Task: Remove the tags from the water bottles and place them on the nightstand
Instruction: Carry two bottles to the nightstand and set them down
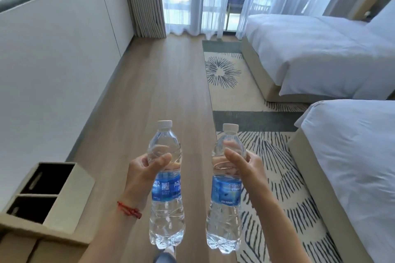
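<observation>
Beds [320,53]: two, white, at right.
Floor [162,83]: wood, patterned rug [267,156] beside the beds.
Left bottle [165,188]: upright, white cap, left hand [145,168] grip clamped around it above the blue label.
Right bottle [225,190]: upright, right hand [245,166] grip clamped likewise.

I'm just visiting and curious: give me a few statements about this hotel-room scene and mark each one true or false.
1. Each hand holds one water bottle. True: the left hand grips the left bottle, the right hand the right bottle.
2. Both bottles have their caps off. False: both wear white caps.
3. The bottles carry blue labels. True.
4. The bottles stand on a nightstand. False: they are held up over the wooden floor; no nightstand is in view.
5. A red string bracelet is on the right wrist. False: it is on the left wrist.
</observation>
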